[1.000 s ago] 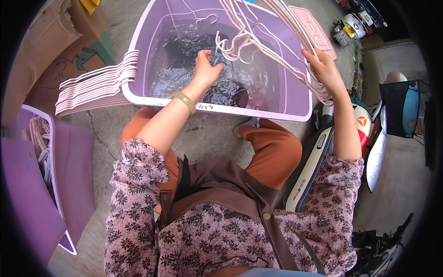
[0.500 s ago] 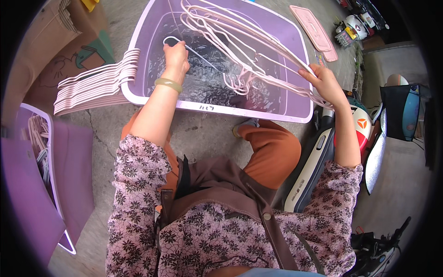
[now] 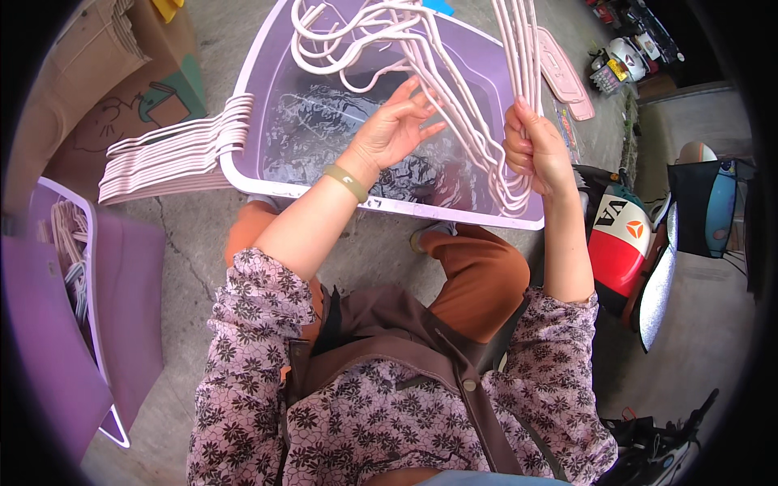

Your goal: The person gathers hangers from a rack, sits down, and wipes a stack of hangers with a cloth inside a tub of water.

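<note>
A bunch of pale pink clothes hangers is gripped in my right hand over the right side of a purple tub. The hangers stand tilted, their hooks toward the tub's far left. My left hand is above the water, fingers spread and palm toward the hangers. Its fingertips are close to the bunch; whether they touch it I cannot tell. More pink hangers hang in a neat row over the tub's left rim, their ends sticking out to the left.
A second purple bin at the left holds several hangers. Behind it is a cardboard box. A pink lid lies beyond the tub. A red, white and black object and a silver sheet are at the right.
My right hand has turned the bunch more upright and drawn it slightly left. My left hand has let go of a hanger hook and moved right, its fingers now spread.
</note>
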Demonstrator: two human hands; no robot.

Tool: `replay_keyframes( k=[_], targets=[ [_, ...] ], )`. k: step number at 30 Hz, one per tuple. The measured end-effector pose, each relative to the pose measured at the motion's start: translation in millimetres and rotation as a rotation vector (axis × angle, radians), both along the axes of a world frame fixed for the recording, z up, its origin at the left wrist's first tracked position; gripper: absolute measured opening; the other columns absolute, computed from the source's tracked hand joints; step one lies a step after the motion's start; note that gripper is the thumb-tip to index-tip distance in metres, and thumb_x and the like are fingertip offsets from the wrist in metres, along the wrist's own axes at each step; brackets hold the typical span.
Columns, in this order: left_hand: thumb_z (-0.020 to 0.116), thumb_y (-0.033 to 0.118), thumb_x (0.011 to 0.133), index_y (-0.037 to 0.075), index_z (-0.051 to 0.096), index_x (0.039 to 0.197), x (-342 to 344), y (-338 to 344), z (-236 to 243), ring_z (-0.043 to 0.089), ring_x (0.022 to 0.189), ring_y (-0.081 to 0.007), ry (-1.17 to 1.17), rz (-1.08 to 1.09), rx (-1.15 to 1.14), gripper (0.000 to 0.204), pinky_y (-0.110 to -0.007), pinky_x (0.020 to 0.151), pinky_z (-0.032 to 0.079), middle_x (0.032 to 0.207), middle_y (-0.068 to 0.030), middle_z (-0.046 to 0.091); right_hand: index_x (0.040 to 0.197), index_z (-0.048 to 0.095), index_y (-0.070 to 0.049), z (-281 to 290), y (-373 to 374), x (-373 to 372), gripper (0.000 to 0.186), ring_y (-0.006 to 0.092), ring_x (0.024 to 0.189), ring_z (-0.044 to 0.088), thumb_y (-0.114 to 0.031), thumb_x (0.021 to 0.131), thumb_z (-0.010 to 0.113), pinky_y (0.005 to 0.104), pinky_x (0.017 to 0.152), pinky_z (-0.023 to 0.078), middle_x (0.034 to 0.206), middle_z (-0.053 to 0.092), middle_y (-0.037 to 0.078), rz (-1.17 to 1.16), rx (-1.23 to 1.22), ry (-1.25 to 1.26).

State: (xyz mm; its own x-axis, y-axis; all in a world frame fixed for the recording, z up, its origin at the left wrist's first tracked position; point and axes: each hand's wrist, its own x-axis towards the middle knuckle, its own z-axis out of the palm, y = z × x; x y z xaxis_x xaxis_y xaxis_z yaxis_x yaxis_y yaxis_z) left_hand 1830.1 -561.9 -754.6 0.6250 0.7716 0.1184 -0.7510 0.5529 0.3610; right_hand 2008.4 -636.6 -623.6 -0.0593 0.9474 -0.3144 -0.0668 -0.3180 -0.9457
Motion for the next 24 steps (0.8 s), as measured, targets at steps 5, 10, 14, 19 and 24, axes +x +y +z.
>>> replay_keyframes(
  k=[5,10,14,19,24],
  targets=[
    [0.049,0.012,0.074,-0.008,0.039,0.125,-22.4,18.3,16.6,0.026,0.131,-0.0363,-0.358,-0.109,-0.052,0.055,-0.051,0.108,0.023,0.138,-0.0232,0.031,0.072,0.042,-0.013,-43.7,4.6,-3.9,0.034,0.0033,0.034,0.019,-0.040,0.094,0.043,0.0196,0.031,0.016,0.048,0.028,-0.007,-0.041,-0.225,0.298],
    [0.053,0.015,0.088,-0.002,0.045,0.123,-29.5,17.6,17.3,0.053,0.111,-0.0236,-0.048,-0.011,0.225,0.040,-0.036,0.098,0.042,0.124,-0.0161,0.051,0.072,0.046,-0.011,-103.8,12.4,-27.0,0.030,0.0061,0.036,0.031,-0.033,0.093,0.045,0.0215,0.030,0.027,0.050,0.036,-0.005,-0.279,-0.503,0.465],
    [0.056,0.011,0.087,-0.003,0.032,0.133,-28.2,13.2,21.9,0.051,0.114,-0.0214,0.170,-0.076,0.314,0.054,-0.033,0.094,0.045,0.126,-0.0183,0.048,0.073,0.046,-0.014,-124.4,-7.8,-36.0,0.030,0.0061,0.039,0.029,-0.038,0.091,0.047,0.0214,0.034,0.023,0.052,0.034,-0.006,0.198,-0.569,0.656],
    [0.059,0.011,0.086,-0.002,0.036,0.128,-24.6,12.0,24.9,0.059,0.098,-0.0224,0.197,0.028,0.299,0.049,-0.034,0.082,0.052,0.104,-0.0146,0.058,0.078,0.048,-0.011,-121.2,-6.3,-59.3,0.033,0.0038,0.039,0.025,-0.042,0.088,0.053,0.0201,0.036,0.017,0.053,0.032,-0.007,0.272,-0.562,0.387],
    [0.061,0.014,0.085,-0.002,0.047,0.113,-29.5,18.5,42.0,0.064,0.082,-0.0250,0.267,0.160,0.134,0.036,-0.033,0.069,0.056,0.087,-0.0128,0.060,0.131,0.037,-0.001,-99.4,33.2,-27.4,0.059,0.0160,0.092,0.058,-0.038,0.088,0.053,0.0280,0.077,0.048,0.106,0.058,0.010,0.224,-0.094,-0.070]
  ],
)
